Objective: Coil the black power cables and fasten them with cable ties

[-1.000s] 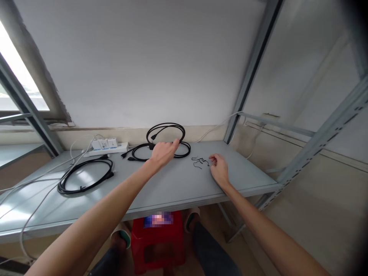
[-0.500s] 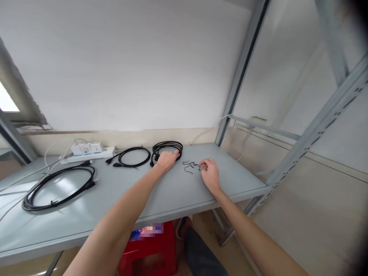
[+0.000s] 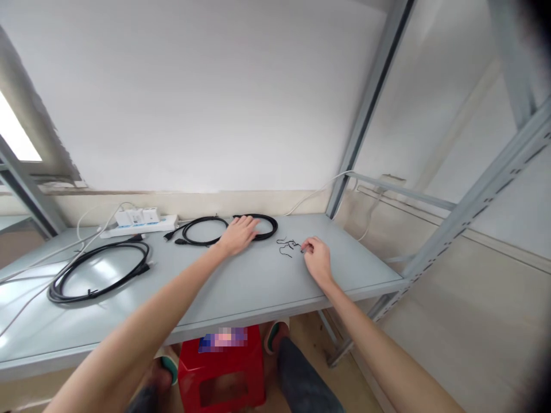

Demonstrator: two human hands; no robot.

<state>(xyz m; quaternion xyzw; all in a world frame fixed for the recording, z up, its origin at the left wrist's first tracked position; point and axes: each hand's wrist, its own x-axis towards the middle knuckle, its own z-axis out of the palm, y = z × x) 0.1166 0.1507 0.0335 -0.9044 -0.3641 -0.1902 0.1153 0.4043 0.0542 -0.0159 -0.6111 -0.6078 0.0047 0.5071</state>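
Observation:
My left hand [image 3: 239, 235] lies with its fingers stretched out over the near left part of a coiled black cable [image 3: 272, 229], whose left side it hides. My right hand [image 3: 317, 258] is closed in a pinch at the right edge of several thin, wavy black twist ties [image 3: 286, 248] on the shelf. A dark bit shows at its fingertips, seemingly the end of one tie. Left of my left hand is a second coiled black cable [image 3: 186, 230] with its plugs pointing left. Farther left lies a larger black cable loop [image 3: 69, 298], bound with a small tie.
A white power strip [image 3: 144, 229] with white chargers stands at the back left of the grey shelf [image 3: 258, 287]; white cords run from it over the left end. Metal posts [image 3: 365, 109] frame the shelf. Below stands a red stool [image 3: 221, 373] between my feet.
My left hand has shifted left across the coil, its fingers now spread flatter. The right hand stays pinched by the twist ties. The camera view has turned slightly.

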